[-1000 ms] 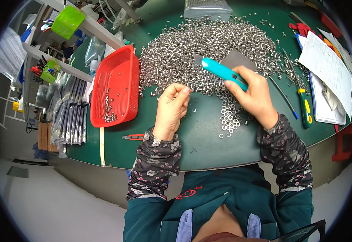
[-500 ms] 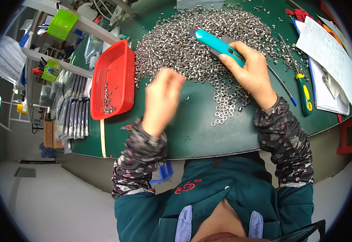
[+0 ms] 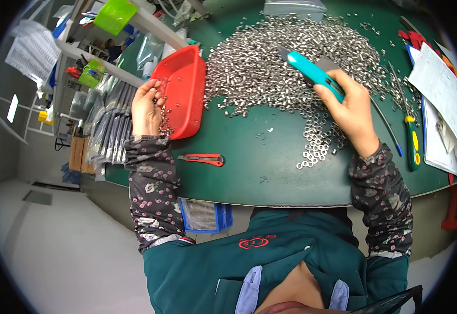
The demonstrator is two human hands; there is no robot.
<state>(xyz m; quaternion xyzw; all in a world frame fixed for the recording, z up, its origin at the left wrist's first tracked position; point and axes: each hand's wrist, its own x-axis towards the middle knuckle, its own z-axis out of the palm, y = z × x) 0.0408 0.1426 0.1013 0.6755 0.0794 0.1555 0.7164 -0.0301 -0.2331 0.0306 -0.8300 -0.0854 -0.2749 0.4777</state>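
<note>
My right hand (image 3: 353, 104) grips a teal utility knife (image 3: 315, 74), its blade out and pointing to the upper left over the near part of a large pile of small metal rings (image 3: 270, 63). A thin grey plate (image 3: 329, 65) shows just behind the knife and is partly hidden by it. At the left, my left hand (image 3: 147, 109) is over the near left side of a red plastic basket (image 3: 190, 94), fingers curled together. Whatever may be in those fingers is too small to make out. Several metal pieces (image 3: 166, 125) lie inside the basket beside the hand.
A red utility knife (image 3: 202, 159) lies on the green table (image 3: 249, 180). On the right are a yellow-green screwdriver (image 3: 413, 144), a thin rod with a blue tip (image 3: 388, 125) and papers on a clipboard (image 3: 440, 94). Bagged dark parts (image 3: 110, 128) are stacked left of the basket.
My left hand has moved left, from above the table to the basket. The red knife, mostly covered before, now shows fully. My right hand keeps its hold; the whole view has shifted.
</note>
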